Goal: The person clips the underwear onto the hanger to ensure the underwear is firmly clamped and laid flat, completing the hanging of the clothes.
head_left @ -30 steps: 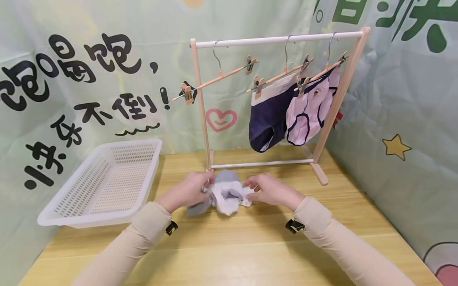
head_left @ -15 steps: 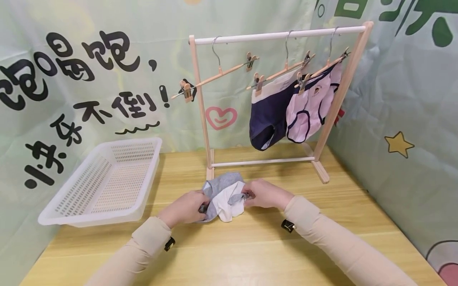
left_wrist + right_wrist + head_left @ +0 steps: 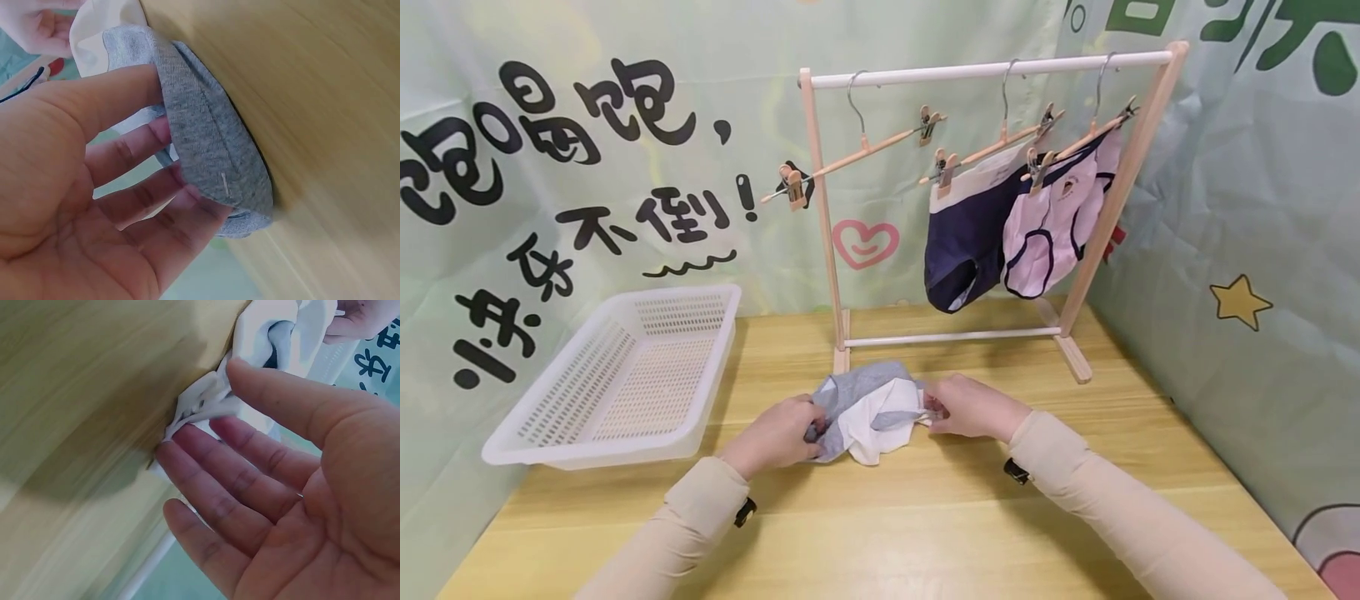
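Crumpled grey-and-white underpants (image 3: 861, 408) lie on the wooden table in front of the rack. At their left end my left hand (image 3: 778, 433) holds the grey hem (image 3: 209, 134); in the left wrist view its fingertips are tucked behind the cloth and partly hidden. My right hand (image 3: 973, 406) is at the white right end of the garment. The right wrist view shows its fingers (image 3: 219, 506) spread and fairly straight, tips touching the white edge (image 3: 197, 403), with the thumb apart from them.
A white perforated basket (image 3: 696, 433) stands at the left. Behind the hands is a wooden rack (image 3: 827, 250) with an unloaded clip hanger (image 3: 868, 152) at left. Navy underpants (image 3: 958, 242) and pink underpants (image 3: 1052, 225) hang at right. Printed cloth walls (image 3: 1240, 250) enclose the table.
The underpants have been spread wider from a bunched heap. My hands took hold of both ends, then moved apart, left hand leftward and right hand slightly rightward; the right fingers now look loosened.
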Demonstrator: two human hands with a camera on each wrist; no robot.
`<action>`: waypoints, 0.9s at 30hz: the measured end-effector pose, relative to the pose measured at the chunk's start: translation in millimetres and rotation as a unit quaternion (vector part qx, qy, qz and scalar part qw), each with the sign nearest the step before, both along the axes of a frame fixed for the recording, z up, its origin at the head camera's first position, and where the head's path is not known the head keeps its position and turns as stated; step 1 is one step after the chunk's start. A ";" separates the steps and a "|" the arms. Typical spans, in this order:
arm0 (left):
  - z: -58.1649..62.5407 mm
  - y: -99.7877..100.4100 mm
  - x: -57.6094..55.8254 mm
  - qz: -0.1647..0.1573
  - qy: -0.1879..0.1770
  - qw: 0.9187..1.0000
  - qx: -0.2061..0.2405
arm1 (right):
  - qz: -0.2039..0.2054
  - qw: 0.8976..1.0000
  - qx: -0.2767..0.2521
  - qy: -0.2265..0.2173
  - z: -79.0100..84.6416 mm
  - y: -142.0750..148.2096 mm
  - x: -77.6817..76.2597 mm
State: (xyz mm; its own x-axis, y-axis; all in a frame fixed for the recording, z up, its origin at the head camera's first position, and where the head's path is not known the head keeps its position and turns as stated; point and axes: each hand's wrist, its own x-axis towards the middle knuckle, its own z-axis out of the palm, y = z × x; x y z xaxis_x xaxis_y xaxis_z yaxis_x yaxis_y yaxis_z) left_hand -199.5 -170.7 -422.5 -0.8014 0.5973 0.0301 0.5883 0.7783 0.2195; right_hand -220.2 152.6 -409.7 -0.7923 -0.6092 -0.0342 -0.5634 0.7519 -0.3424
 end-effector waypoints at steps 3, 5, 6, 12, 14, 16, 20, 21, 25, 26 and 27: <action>0.0 -3.2 -0.4 0.017 -0.003 1.000 0.000 | -0.014 1.000 0.014 0.001 2.5 3.8 2.1; -0.4 -4.9 -1.0 0.027 -0.007 1.000 0.001 | -0.016 1.000 0.022 0.007 3.6 6.9 3.0; -0.8 -5.7 -1.4 0.032 -0.010 0.999 0.002 | -0.016 1.000 0.025 0.011 3.8 8.5 3.2; -1.3 -8.3 -3.5 0.047 -0.012 0.999 -0.001 | -0.020 0.999 0.025 0.011 2.2 16.2 -0.8; 0.8 -6.9 -3.2 0.051 -0.002 0.999 -0.003 | -0.025 1.000 0.018 0.005 1.7 18.2 -4.1; 4.2 -3.2 -2.4 0.053 0.017 0.998 0.001 | -0.031 0.999 0.011 0.004 2.3 19.8 -7.9; 12.8 11.7 -1.5 0.044 0.046 0.998 0.028 | -0.039 0.999 0.004 0.014 5.4 18.7 -13.2; 14.0 15.7 -1.9 0.037 0.049 0.998 0.031 | -0.038 0.999 0.002 0.014 6.3 17.1 -13.2; 11.9 27.9 -2.7 0.020 0.031 0.999 0.003 | -0.009 0.999 -0.030 -0.029 5.8 5.3 -10.0; 10.4 30.1 -2.3 0.014 0.025 1.000 -0.010 | 0.000 0.998 -0.039 -0.045 4.9 1.6 -8.7; 8.7 32.2 -1.5 0.009 0.022 0.999 -0.022 | 0.011 0.997 -0.046 -0.057 3.7 -1.6 -7.6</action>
